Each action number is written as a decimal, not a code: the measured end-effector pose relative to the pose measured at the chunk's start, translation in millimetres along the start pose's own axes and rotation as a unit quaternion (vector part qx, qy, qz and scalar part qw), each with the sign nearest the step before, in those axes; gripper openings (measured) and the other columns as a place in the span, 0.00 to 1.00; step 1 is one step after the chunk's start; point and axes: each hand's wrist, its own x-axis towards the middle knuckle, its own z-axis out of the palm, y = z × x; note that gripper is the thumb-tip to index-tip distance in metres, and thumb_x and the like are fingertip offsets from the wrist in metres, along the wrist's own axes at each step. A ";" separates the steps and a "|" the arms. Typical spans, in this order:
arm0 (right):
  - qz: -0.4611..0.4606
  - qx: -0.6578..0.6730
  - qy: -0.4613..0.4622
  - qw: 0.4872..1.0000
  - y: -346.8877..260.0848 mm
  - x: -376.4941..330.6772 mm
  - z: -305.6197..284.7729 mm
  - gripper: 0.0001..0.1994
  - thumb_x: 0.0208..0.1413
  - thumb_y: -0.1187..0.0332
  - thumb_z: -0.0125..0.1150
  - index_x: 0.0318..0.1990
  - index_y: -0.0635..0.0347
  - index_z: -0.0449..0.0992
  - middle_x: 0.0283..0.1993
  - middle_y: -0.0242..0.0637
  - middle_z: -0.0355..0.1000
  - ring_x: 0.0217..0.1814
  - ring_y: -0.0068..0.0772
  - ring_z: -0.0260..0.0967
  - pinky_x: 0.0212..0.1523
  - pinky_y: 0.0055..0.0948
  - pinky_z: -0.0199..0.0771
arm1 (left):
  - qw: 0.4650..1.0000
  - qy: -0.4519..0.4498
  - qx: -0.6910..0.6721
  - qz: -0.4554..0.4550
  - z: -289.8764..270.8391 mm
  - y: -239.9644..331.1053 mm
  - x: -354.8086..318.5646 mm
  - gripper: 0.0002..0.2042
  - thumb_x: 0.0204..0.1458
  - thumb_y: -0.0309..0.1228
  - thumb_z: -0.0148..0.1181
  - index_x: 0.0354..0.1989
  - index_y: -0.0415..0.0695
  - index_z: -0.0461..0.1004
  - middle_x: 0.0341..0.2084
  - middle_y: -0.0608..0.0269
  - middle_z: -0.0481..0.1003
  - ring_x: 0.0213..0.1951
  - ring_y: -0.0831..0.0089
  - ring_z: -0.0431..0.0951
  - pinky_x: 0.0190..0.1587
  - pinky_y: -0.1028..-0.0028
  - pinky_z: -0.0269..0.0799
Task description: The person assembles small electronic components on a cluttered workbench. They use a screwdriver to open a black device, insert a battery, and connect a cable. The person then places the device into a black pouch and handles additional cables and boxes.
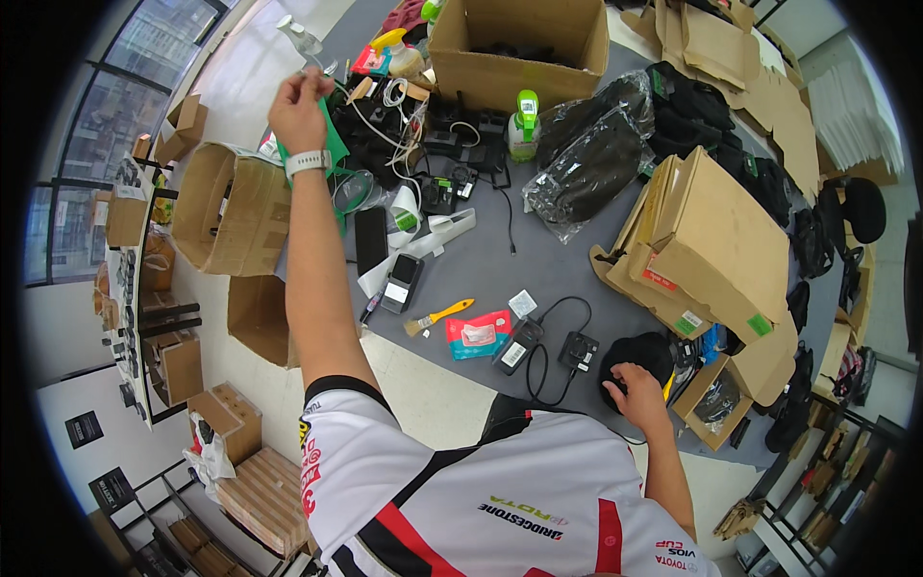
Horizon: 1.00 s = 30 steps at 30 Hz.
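Note:
My left hand [300,108] is stretched out to the far left edge of the table, wearing a light watch. Its fingers are drawn together in a pinch; what they hold, if anything, I cannot make out. Just beyond it is a clear bottle [300,37], and a tangle of white cables [389,125] lies to its right. My right hand [638,396] is low on the right, its bent fingers closed on a round black soft item [642,354]. Left of that item sit a black power adapter [579,352] with a cable and a black handheld device [519,344].
On the grey table [461,279] lie a yellow-handled brush [442,315], a red-and-teal packet [478,335] and a handheld terminal [402,284]. A green-topped spray bottle [524,130] stands by an open carton [519,82]. Flattened cardboard boxes [716,240] are stacked at right; cartons [231,207] stand left.

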 end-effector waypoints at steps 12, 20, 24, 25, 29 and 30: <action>-0.041 -0.008 0.043 0.998 -7.2 11.7 -18.8 0.15 0.56 0.66 0.75 0.47 0.60 0.79 0.42 0.41 0.81 0.47 0.49 0.78 0.48 0.44 0.77 | 0.971 -0.017 -0.045 0.235 23.6 187.7 53.6 0.09 0.69 0.24 0.60 0.49 0.30 0.80 0.44 0.48 0.85 0.44 0.60 0.88 0.53 0.64 0.87; -0.077 0.035 0.068 0.994 -19.6 13.8 -27.5 0.14 0.58 0.66 0.73 0.47 0.60 0.79 0.41 0.40 0.79 0.46 0.48 0.77 0.47 0.42 0.77 | 0.963 -0.077 -0.129 0.222 26.7 248.5 32.2 0.10 0.70 0.24 0.58 0.50 0.28 0.79 0.46 0.42 0.83 0.46 0.52 0.88 0.55 0.57 0.87; -0.125 0.020 0.080 0.989 -31.8 18.2 -36.4 0.13 0.59 0.66 0.73 0.47 0.60 0.79 0.41 0.39 0.79 0.46 0.47 0.77 0.48 0.42 0.76 | 0.957 -0.080 -0.111 0.256 31.0 286.4 12.5 0.12 0.72 0.26 0.55 0.50 0.27 0.79 0.47 0.41 0.83 0.49 0.49 0.87 0.57 0.58 0.86; -0.137 0.020 0.087 0.987 -33.9 17.5 -38.8 0.13 0.59 0.66 0.73 0.47 0.60 0.79 0.41 0.39 0.79 0.46 0.47 0.77 0.48 0.41 0.76 | 0.952 -0.073 -0.099 0.281 34.7 301.2 4.2 0.11 0.71 0.27 0.57 0.50 0.31 0.80 0.46 0.46 0.84 0.47 0.56 0.87 0.56 0.63 0.86; -0.178 0.028 0.108 0.978 -31.7 3.1 -45.8 0.13 0.59 0.66 0.73 0.46 0.60 0.79 0.40 0.39 0.79 0.46 0.46 0.77 0.48 0.41 0.76 | 0.915 -0.055 -0.064 0.395 41.6 370.2 -18.2 0.09 0.70 0.28 0.60 0.51 0.39 0.82 0.44 0.57 0.85 0.45 0.70 0.87 0.52 0.71 0.85; -0.182 0.034 0.110 0.977 -29.8 -2.5 -46.2 0.13 0.59 0.66 0.73 0.46 0.61 0.79 0.40 0.39 0.79 0.46 0.46 0.77 0.48 0.41 0.77 | 0.901 -0.056 -0.058 0.427 41.9 387.9 -20.2 0.09 0.70 0.28 0.60 0.52 0.39 0.82 0.44 0.57 0.85 0.44 0.70 0.87 0.52 0.71 0.85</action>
